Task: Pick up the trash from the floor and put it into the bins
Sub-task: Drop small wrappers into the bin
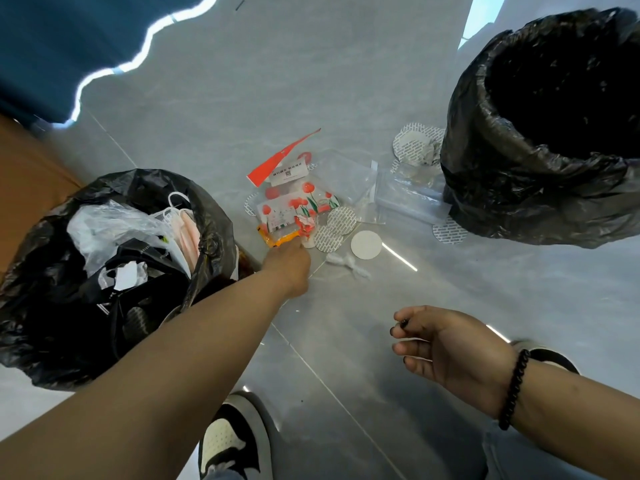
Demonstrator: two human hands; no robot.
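Reaching left hand (289, 265) touching wrapper (280, 237) — bins flanking

Glossy grey tiled floor (277, 81) beside a teal curtain (69, 29).

floor (311, 81): glossy grey tile, smooth, reflective. both bins lined w/ crinkly shiny black plastic, left bin (214, 216), right bin (485, 188). clear glossy plastic bags (346, 174). foil-look round seals (341, 220). matt beaded bracelet (515, 386).
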